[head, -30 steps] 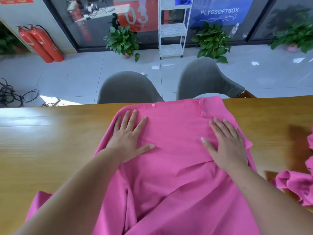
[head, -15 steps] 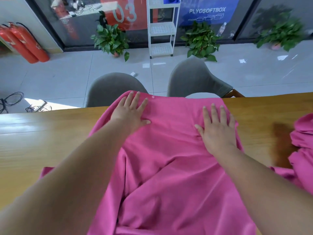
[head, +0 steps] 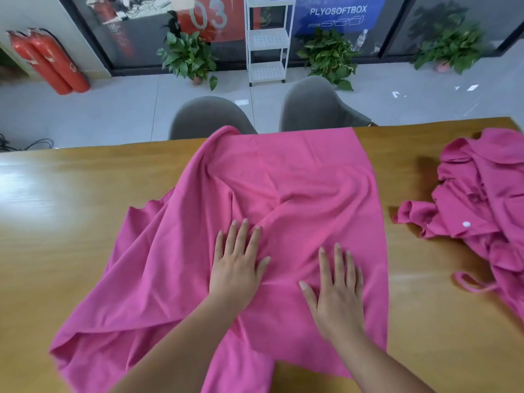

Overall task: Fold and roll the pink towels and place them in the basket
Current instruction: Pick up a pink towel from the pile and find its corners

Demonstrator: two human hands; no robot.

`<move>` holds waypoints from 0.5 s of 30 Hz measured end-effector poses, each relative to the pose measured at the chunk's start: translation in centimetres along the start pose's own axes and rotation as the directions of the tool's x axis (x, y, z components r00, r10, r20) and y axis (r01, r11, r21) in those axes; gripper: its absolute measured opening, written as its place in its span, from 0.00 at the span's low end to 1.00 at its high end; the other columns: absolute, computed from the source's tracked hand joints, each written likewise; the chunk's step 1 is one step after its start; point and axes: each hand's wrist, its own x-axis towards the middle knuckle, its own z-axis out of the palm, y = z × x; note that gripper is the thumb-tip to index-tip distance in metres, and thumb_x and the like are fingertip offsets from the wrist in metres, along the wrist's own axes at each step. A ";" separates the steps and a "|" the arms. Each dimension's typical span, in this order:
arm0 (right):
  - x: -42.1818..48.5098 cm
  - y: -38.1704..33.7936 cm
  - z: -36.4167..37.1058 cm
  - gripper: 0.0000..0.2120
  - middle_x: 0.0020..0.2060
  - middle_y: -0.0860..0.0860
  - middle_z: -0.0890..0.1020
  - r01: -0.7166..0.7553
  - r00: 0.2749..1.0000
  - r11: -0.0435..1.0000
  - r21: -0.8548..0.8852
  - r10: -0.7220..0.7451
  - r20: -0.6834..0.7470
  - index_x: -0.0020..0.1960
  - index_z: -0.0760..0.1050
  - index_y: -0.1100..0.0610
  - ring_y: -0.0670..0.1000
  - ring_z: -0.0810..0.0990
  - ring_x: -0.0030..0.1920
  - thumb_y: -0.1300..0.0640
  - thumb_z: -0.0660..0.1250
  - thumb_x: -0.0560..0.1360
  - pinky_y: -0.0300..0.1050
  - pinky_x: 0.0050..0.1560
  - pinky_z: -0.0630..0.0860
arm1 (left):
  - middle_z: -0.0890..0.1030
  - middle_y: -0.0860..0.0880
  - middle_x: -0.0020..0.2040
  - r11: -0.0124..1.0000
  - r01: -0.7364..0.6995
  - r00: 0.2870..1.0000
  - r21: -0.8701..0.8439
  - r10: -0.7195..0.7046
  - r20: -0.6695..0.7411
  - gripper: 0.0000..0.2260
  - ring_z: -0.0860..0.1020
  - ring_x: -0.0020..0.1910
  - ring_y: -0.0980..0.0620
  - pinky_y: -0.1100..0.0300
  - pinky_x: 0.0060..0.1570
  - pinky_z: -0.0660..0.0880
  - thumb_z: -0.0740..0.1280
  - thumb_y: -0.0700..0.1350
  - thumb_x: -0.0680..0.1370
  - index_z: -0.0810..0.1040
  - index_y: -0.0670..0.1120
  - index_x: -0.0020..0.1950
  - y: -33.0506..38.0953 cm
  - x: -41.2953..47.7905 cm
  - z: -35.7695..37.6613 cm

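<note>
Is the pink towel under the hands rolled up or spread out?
Spread out: the pink towel lies wrinkled across the table, left hand and right hand flat on it.

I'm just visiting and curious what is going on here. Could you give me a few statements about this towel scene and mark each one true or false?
1. The left hand and right hand lie flat on the pink towel. True.
2. The towel is already rolled up. False: it lies spread and wrinkled on the table.
3. A heap of pink cloth lies to the right of the towel. True.
4. A basket stands on the table. False: no basket is in view.
</note>
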 end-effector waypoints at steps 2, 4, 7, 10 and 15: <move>-2.9 2.3 0.8 0.43 0.86 0.56 0.45 0.017 0.998 0.998 -0.058 -0.013 0.064 0.87 0.47 0.52 0.60 0.44 0.85 0.27 0.46 0.82 0.68 0.81 0.52 | 0.55 0.46 0.86 0.999 0.037 0.999 -0.012 -0.037 0.030 0.34 0.49 0.85 0.43 0.38 0.82 0.51 0.50 0.66 0.85 0.53 0.51 0.87 -0.9 -2.6 0.3; -4.5 4.9 0.8 0.45 0.85 0.56 0.43 0.033 0.995 0.995 -0.098 -0.023 0.100 0.86 0.44 0.52 0.60 0.41 0.85 0.25 0.44 0.80 0.67 0.82 0.51 | 0.56 0.46 0.86 0.999 0.034 0.999 -0.036 -0.033 0.039 0.36 0.51 0.85 0.43 0.40 0.82 0.52 0.50 0.70 0.83 0.53 0.51 0.87 -2.5 -5.0 0.9; -4.5 8.5 -0.4 0.47 0.85 0.54 0.36 0.105 0.983 0.982 -0.156 -0.079 0.165 0.86 0.38 0.49 0.58 0.35 0.84 0.21 0.38 0.77 0.63 0.83 0.47 | 0.49 0.44 0.87 0.997 -0.075 0.995 0.007 0.074 0.063 0.42 0.47 0.86 0.43 0.43 0.83 0.47 0.49 0.74 0.82 0.47 0.49 0.87 -5.3 -8.2 1.4; -3.6 10.5 -1.4 0.47 0.83 0.54 0.32 0.107 0.979 0.979 -0.171 -0.074 0.190 0.85 0.34 0.47 0.58 0.32 0.83 0.20 0.32 0.75 0.63 0.83 0.43 | 0.45 0.42 0.87 0.987 -0.116 0.992 0.107 0.109 0.071 0.46 0.44 0.86 0.42 0.44 0.83 0.44 0.49 0.77 0.79 0.43 0.49 0.87 -5.4 -10.0 0.9; -6.7 5.8 -2.1 0.44 0.83 0.55 0.30 0.142 0.981 0.980 -0.137 -0.121 0.150 0.84 0.31 0.47 0.62 0.30 0.82 0.23 0.39 0.79 0.67 0.81 0.39 | 0.46 0.40 0.86 0.978 -0.141 0.990 0.153 0.141 0.009 0.42 0.43 0.85 0.40 0.39 0.83 0.51 0.55 0.70 0.83 0.48 0.46 0.87 0.9 -14.5 0.6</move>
